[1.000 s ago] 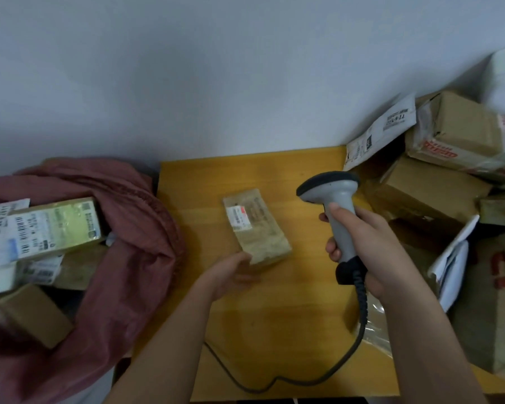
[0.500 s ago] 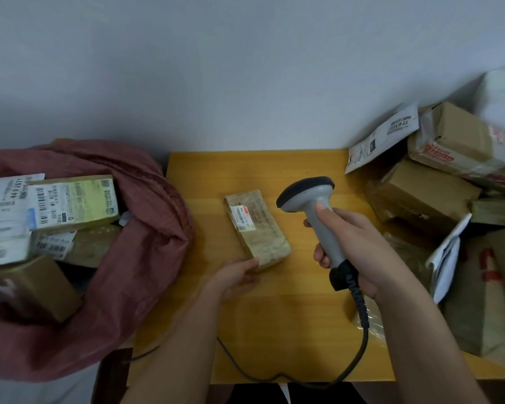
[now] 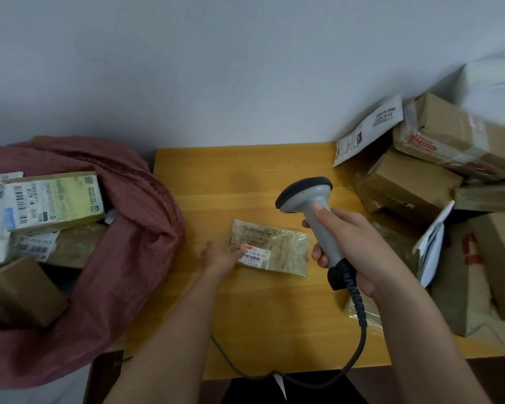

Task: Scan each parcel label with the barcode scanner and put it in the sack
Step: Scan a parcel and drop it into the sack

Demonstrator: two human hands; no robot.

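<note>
1. One small taped parcel (image 3: 270, 247) lies flat on the yellow table (image 3: 245, 176), white barcode label (image 3: 255, 258) facing up at its near edge.
2. Left hand (image 3: 220, 256): fingers fairly straight, resting on the parcel's left end beside the label, gripping nothing.
3. Right hand (image 3: 350, 246) is wrapped round the barcode scanner (image 3: 311, 211) handle; head hangs above the parcel's far edge.
4. Sack (image 3: 123, 246), red, open at left, already holds labelled boxes.
5. Risks, as I judge: fingertips shading the barcode, glossy wrap glaring, cable (image 3: 359, 325) snagging the table edge.
</note>
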